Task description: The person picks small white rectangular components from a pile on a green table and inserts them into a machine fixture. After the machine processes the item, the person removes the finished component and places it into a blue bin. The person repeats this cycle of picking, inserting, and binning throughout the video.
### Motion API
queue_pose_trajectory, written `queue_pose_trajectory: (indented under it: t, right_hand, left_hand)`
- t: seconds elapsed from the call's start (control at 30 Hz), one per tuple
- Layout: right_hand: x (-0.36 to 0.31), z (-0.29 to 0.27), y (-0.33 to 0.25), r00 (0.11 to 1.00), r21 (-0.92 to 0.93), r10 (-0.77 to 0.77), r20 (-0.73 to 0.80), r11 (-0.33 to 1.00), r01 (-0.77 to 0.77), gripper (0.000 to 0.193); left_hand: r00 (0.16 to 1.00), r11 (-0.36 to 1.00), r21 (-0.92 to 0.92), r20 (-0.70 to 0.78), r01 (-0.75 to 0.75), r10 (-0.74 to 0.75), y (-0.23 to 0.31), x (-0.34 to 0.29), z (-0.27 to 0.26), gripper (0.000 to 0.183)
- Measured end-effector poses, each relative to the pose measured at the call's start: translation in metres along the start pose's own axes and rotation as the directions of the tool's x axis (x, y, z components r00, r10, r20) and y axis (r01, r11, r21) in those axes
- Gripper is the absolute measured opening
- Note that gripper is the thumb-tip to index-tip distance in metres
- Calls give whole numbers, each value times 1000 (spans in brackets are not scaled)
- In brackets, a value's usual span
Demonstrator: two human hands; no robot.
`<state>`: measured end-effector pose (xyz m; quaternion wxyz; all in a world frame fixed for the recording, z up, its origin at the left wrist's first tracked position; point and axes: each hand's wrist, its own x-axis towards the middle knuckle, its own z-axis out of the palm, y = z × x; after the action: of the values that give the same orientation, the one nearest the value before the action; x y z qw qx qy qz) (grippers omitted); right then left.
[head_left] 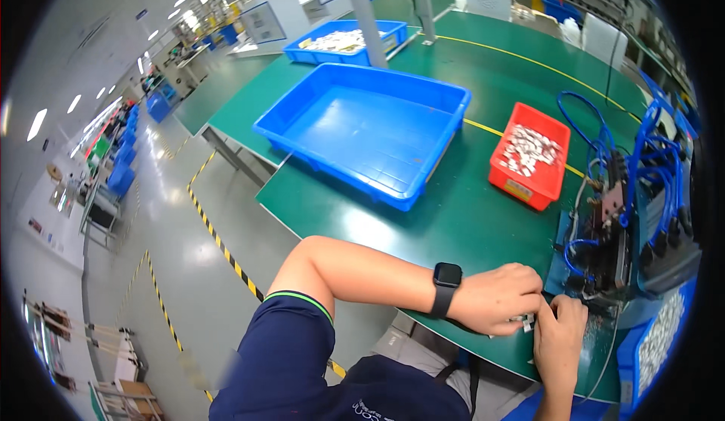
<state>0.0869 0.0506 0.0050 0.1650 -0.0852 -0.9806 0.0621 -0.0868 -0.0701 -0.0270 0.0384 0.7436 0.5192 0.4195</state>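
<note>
Green worktop point(453, 217) fills the middle, w/ a grey factory floor and yellow-black tape lines to the left. Both hands meet at the near right edge of the worktop, right in front of a small machine point(608, 232) w/ lots of blue hoses point(657, 157).

Left hand point(504, 299) comes in from the left, arm bent at the elbow and lying across the body. Black watch point(446, 279) sits on that wrist. Its fingers are curled shut around a small white part point(526, 320), knuckles up.

Right hand point(559, 334) comes up from the bottom edge, forearm straight. Its fingers are bent in too, tips touching the same small part from the other side. So the part is pinched between both hands, just beside the machine's front. Can't tell what kind of part it is, too small.

Red bin point(521, 187) w/ white bits stands further back on the worktop. Big empty blue tray point(332, 172) is to its left, another blue tray point(298, 55) w/ white bits behind that. Blue bin point(628, 360) of white parts is at the far right, near the right hand.
</note>
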Motion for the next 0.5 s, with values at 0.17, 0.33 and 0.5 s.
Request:
queue_pose_trajectory:
  t: [0.17, 0.33, 0.5]
  right_hand:
    - [0, -1, -8, 998, 59, -12, -58, 998, 15, 18]
    - [-2, -5, -8, 996, 84, 7, -85, 996, 0, 18]
    - [-3, 2, 7, 991, 125, -50, -125, 990, 66, 27]
  left_hand:
    - [998, 999, 21, -48, -29, 30, 2, -6, 4, 29]
    - [998, 999, 23, -49, -36, 37, 1, -4, 6, 28]
    - [1000, 1000, 11, 20, -12, 12, 5, 5, -2, 27]
